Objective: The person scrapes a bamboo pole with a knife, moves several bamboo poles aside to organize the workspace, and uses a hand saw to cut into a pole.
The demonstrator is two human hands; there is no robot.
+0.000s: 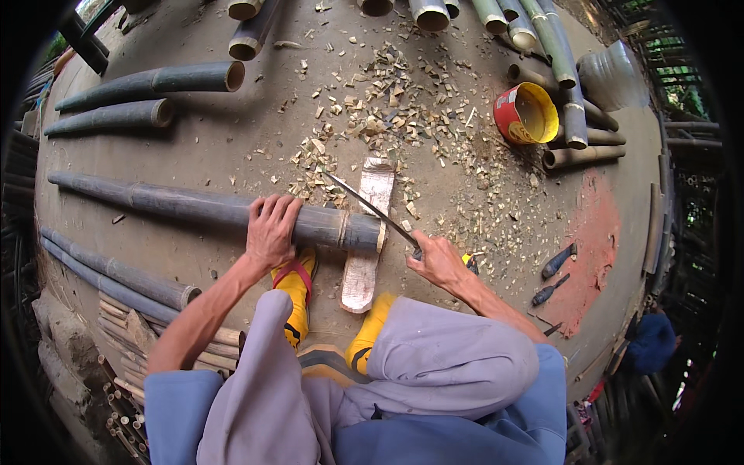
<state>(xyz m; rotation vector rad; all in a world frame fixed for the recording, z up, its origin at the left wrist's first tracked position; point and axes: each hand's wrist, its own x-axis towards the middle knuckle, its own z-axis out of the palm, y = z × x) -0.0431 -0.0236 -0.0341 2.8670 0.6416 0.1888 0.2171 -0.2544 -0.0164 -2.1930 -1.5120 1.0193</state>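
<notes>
A long dark bamboo pole (pixel 178 203) lies across the ground, its cut end resting on a pale wooden board (pixel 370 232). My left hand (pixel 271 229) presses down on the pole near that end. My right hand (pixel 438 260) grips the handle of a long knife (pixel 368 205), whose blade slants up to the left over the pole's end and the board. My feet in yellow sandals (pixel 297 294) sit just below the pole.
Wood chips (pixel 380 101) litter the ground beyond the board. More bamboo poles (pixel 155 80) lie at left and along the top. A red and yellow tub (pixel 525 115) sits at upper right. Two dark-handled tools (pixel 554 275) lie right of my right hand. Split strips (pixel 132 333) are piled lower left.
</notes>
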